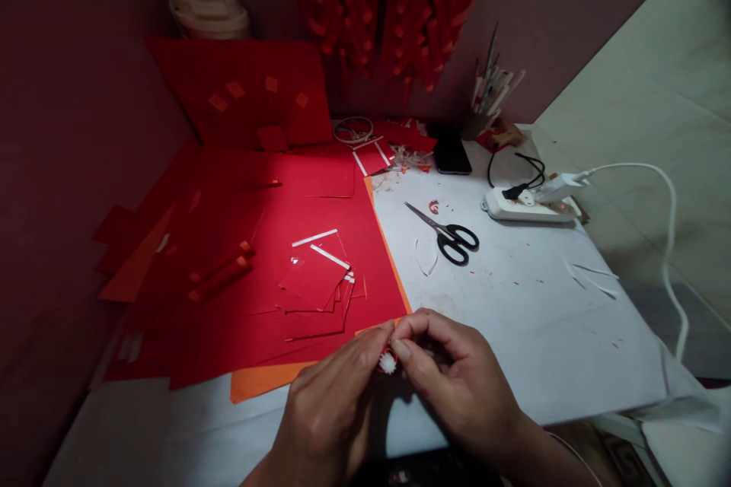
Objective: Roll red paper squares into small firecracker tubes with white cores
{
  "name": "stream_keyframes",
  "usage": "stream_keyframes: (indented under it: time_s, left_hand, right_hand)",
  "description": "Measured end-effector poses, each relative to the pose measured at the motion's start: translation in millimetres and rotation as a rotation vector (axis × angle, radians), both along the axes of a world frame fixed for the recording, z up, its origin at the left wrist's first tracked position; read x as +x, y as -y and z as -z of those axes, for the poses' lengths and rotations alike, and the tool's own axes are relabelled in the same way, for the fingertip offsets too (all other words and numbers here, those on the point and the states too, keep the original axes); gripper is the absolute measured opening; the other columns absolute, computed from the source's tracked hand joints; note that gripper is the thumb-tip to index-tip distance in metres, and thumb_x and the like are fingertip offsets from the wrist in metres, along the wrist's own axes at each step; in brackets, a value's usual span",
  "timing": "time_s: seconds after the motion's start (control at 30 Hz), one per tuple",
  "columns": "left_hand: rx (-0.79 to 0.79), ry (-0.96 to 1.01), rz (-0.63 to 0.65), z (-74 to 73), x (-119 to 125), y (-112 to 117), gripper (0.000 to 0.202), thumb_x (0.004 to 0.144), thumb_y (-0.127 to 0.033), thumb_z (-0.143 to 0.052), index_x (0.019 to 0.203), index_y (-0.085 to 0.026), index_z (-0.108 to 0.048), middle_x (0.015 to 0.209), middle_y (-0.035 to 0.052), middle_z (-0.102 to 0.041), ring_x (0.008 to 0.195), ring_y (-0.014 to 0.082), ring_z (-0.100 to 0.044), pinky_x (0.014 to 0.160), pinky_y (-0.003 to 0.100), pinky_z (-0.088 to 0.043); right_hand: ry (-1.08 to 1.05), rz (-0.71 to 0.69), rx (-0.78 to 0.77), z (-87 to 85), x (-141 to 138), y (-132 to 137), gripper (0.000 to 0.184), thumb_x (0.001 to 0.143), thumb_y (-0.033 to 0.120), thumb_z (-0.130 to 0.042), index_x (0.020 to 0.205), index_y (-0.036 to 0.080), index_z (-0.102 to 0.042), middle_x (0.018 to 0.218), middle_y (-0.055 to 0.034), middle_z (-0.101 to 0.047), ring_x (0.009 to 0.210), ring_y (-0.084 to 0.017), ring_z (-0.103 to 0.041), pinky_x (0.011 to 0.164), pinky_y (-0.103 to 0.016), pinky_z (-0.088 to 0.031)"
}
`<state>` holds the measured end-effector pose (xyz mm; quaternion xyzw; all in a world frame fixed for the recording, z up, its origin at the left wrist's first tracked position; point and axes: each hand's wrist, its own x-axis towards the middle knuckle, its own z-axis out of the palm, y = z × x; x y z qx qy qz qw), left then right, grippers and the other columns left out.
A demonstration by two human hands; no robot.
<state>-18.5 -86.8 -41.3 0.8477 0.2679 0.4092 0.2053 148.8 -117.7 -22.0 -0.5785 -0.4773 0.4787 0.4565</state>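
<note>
Near the table's front edge, my left hand (336,388) closes round a small red paper roll (388,362) whose end shows a white, star-shaped core. Thumb and forefinger of my right hand (451,373) pinch at the roll's upper rim, meeting the left fingertips. Most of the roll is hidden inside the left hand. Just beyond the hands lies a stack of small red paper pieces (317,285), some with white strips along an edge. Black-handled scissors (451,234) rest on the white table, blades pointing to the far left.
Large red paper sheets (228,335) cover the table's left half, with two red rolls (222,278) on them. At the back lie a black phone (451,150) and paper scraps (408,158). A power strip (531,207) sits right; red decorations (348,0) hang on the wall.
</note>
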Motion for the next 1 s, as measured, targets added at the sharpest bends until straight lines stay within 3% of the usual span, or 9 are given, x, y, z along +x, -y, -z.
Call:
stream_keyframes:
  time_s: [0.4,0.63,0.83,1.0]
  left_hand:
    - [0.021,-0.009,0.031,-3.2,2.5,-2.0,0.041,0.085,0.000,-0.050,0.124,-0.009,-0.056,0.104,0.0176,-0.078,0.102,0.0191,-0.074,0.086,0.024,-0.059]
    - [-0.070,0.043,0.023,3.1,4.2,0.8,0.036,0.088,-0.002,-0.057,0.123,-0.009,-0.059,0.110,0.0173,-0.077,0.099,0.0175,-0.074,0.086,0.023,-0.060]
    - [-0.177,0.014,0.015,2.6,1.1,4.1,0.040,0.091,-0.004,-0.054,0.130,-0.013,-0.057,0.117,0.0121,-0.076,0.097,0.0148,-0.075,0.082,0.020,-0.060]
    - [-0.246,0.029,-0.012,0.0,2.3,4.6,0.037,0.092,-0.006,-0.053,0.127,-0.015,-0.059,0.109,0.0097,-0.078,0.090,0.0110,-0.075,0.079,0.013,-0.058]
  right_hand:
    - [0.089,-0.024,0.065,2.5,4.6,-3.1,0.011,0.078,0.014,-0.056,0.072,0.020,-0.064,0.066,0.0021,-0.066,0.056,-0.011,-0.059,0.052,-0.021,-0.048]
    - [0.088,0.003,0.079,5.2,2.6,-1.1,0.010,0.077,0.015,-0.055,0.071,0.020,-0.062,0.066,0.0015,-0.066,0.057,-0.011,-0.059,0.053,-0.022,-0.048]
    - [0.070,-0.001,0.081,4.1,1.2,-1.8,0.009,0.077,0.017,-0.055,0.070,0.020,-0.060,0.064,0.0015,-0.064,0.056,-0.011,-0.058,0.053,-0.022,-0.048]
    - [0.075,-0.002,0.100,2.4,-0.4,-3.1,0.009,0.078,0.018,-0.055,0.070,0.020,-0.060,0.064,0.0010,-0.064,0.055,-0.011,-0.058,0.052,-0.022,-0.048]
